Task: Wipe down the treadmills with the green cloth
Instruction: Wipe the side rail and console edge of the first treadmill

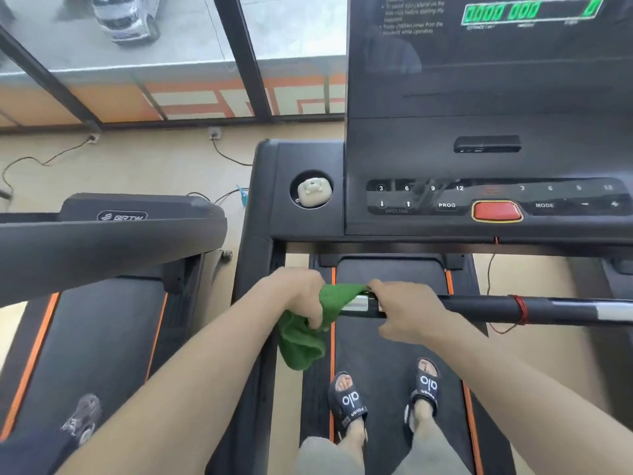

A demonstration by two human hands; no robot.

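I stand on a black treadmill with orange-edged belt (390, 341). Its horizontal handlebar (479, 308) crosses in front of me, with a silver sensor section near its left end. My left hand (301, 296) grips the green cloth (301, 341), bunched round the bar's left end, and a fold hangs down below the hand. My right hand (404, 310) holds the bar just right of the silver section, fingers curled over it. The console (486, 132) with its red stop button (496, 211) rises ahead.
A small cream earbud case (313, 192) lies in the console's left cup holder. A second treadmill (102, 255) stands to the left, with someone's shoe (82, 418) on its belt. A red safety cord (519, 308) wraps the bar. Windows and power cables run along the far wall.
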